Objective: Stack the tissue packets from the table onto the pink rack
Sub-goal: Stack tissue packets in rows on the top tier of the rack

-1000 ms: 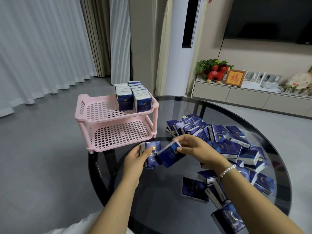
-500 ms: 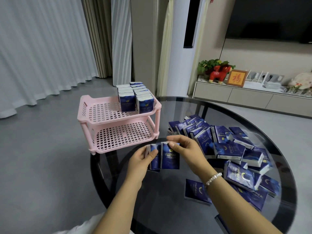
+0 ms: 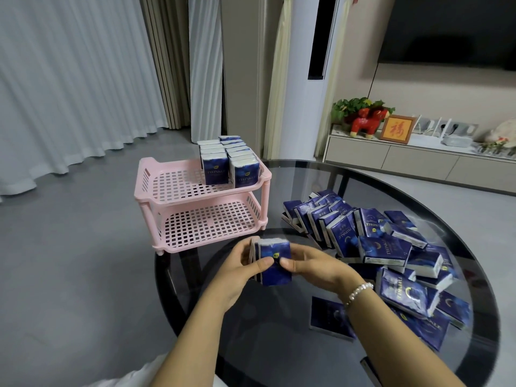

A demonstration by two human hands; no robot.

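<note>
A small bundle of blue tissue packets (image 3: 275,261) stands upright between both hands, just in front of the pink rack (image 3: 178,219). My left hand (image 3: 240,270) grips its left side, thumb on the front face. My right hand (image 3: 318,265) grips its right side, thumb also on the front. The two-tier rack sits at the table's left edge; two rows of upright packets (image 3: 227,162) fill the back right of its top shelf, and the lower shelf holds nothing. A heap of loose packets (image 3: 385,247) lies on the right of the table.
The round dark glass table (image 3: 273,331) carries one flat packet (image 3: 331,317) near my right wrist. Grey floor lies to the left, white curtains behind. A low cabinet (image 3: 418,160) with ornaments stands at the back right, under a wall television.
The packet my right hand carried has been brought against those in my left hand. Both hands now hold them together as one upright bundle.
</note>
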